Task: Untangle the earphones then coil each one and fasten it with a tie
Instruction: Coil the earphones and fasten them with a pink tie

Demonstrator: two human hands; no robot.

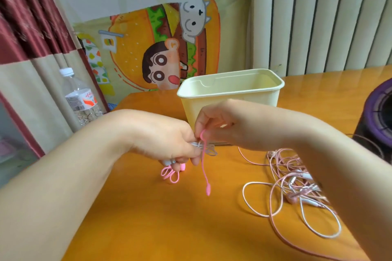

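My left hand [169,144] grips a small coil of white earphone cable [209,150] above the orange table [148,218]. My right hand [214,125] pinches the top loop of a long pink tie [204,163]; the tie runs across the coil and its free end hangs down toward the table. Under my left hand lie a few more pink ties [169,174]. A tangle of pink and white earphones [297,186] is spread on the table at the right, partly hidden by my right forearm.
A pale yellow plastic bin [231,99] stands just behind my hands. A clear water bottle [79,95] is at the left beyond the table edge. A dark purple round object [377,112] sits at the right edge. Curtains and a cartoon cloth hang behind.
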